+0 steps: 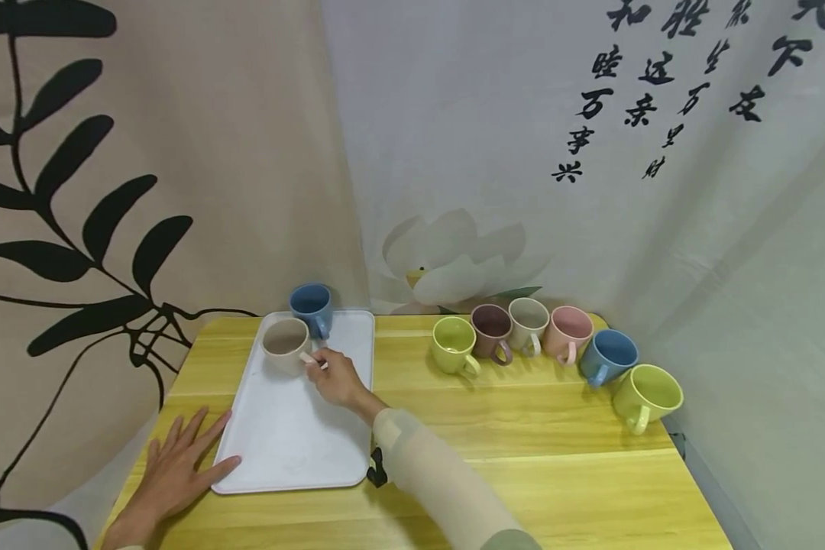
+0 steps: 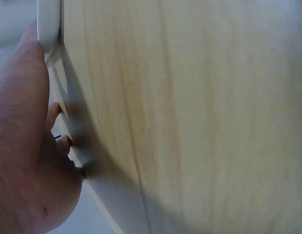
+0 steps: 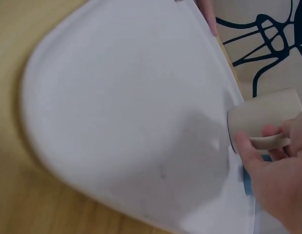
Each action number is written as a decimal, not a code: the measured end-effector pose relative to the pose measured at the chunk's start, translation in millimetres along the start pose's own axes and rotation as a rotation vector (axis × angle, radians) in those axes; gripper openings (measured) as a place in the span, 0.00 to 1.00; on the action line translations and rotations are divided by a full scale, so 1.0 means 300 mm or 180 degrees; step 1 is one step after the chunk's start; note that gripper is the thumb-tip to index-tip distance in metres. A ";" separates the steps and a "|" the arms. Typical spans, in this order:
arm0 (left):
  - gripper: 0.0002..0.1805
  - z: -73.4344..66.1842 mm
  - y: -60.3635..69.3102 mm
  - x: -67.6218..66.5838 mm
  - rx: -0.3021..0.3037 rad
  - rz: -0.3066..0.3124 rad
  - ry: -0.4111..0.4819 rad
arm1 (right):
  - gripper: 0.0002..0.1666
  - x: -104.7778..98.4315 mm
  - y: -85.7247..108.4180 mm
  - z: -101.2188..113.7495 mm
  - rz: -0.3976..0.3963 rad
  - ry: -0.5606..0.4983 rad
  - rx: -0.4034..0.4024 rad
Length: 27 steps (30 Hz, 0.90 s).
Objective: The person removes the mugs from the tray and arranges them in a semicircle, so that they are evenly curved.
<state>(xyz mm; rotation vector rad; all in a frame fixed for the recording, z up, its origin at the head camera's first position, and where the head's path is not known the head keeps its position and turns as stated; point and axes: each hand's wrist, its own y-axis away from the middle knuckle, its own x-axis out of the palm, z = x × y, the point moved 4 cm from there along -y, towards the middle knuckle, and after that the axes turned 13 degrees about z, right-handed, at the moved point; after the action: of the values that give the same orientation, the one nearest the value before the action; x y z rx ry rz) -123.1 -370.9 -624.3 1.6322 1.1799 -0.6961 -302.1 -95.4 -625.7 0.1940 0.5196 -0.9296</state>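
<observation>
In the head view, my right hand [image 1: 337, 378] grips the handle of a beige mug [image 1: 286, 347] over the upper left of a white tray [image 1: 302, 451]. The right wrist view shows thumb and fingers pinching that handle; the mug [image 3: 265, 114] is upright, at or just over the tray surface, I cannot tell which. Behind it a blue mug [image 1: 311, 305] stands at the tray's far edge. My left hand [image 1: 179, 473] lies with spread, straight fingers at the tray's left edge, its thumb against the near left corner. The left wrist view shows part of this hand [image 2: 24, 141] beside the wooden tabletop.
On the right of the wooden table [image 1: 522, 473] stands a curved row of mugs: light green [image 1: 451, 341], dark purple [image 1: 490, 328], grey-white [image 1: 528, 321], pink [image 1: 567, 332], blue [image 1: 608, 353] and another green [image 1: 649, 391]. A printed curtain [image 1: 454, 137] hangs behind the table.
</observation>
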 end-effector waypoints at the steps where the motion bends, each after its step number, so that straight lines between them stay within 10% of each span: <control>1: 0.56 0.001 -0.002 -0.001 0.0009 -0.0002 0.0000 | 0.12 -0.011 0.016 0.018 -0.0007 -0.0062 -0.0036; 6: 0.56 0.008 -0.007 -0.001 0.0034 0.0015 0.0017 | 0.10 -0.078 0.116 0.131 0.0202 -0.0531 0.0042; 27: 0.57 0.013 -0.010 0.001 0.0051 0.0057 -0.0037 | 0.12 -0.227 0.370 0.148 0.0273 -0.0903 -0.0022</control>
<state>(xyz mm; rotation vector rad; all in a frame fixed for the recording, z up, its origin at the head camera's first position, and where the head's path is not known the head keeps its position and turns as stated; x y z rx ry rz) -125.4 -374.2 -627.0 1.6480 1.1530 -0.7044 -230.7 2.2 -559.7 0.0753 0.2504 -0.8546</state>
